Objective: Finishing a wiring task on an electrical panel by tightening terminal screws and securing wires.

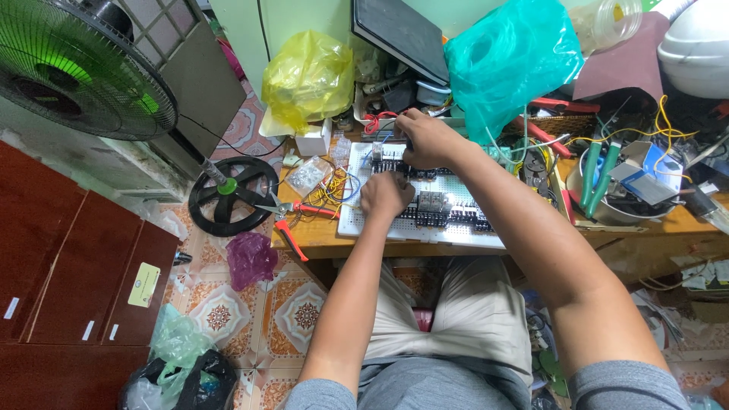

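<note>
Both hands on the board – stiff, fragile.
Left hand fisted on parts; right hand beyond pinches a black part – hold board edges.

White perforated board, matt plastic, centre frame. Bench bare wood, dull and worn. Teal bag and yellow bag, thin glossy plastic, crinkled. Snips: metal blades, red plastic grips. Fan upper left: shiny wire grille. Cabinet lower left: smooth reddish wood finish. Floor glazed patterned tile. Trousers matt cloth.
</note>
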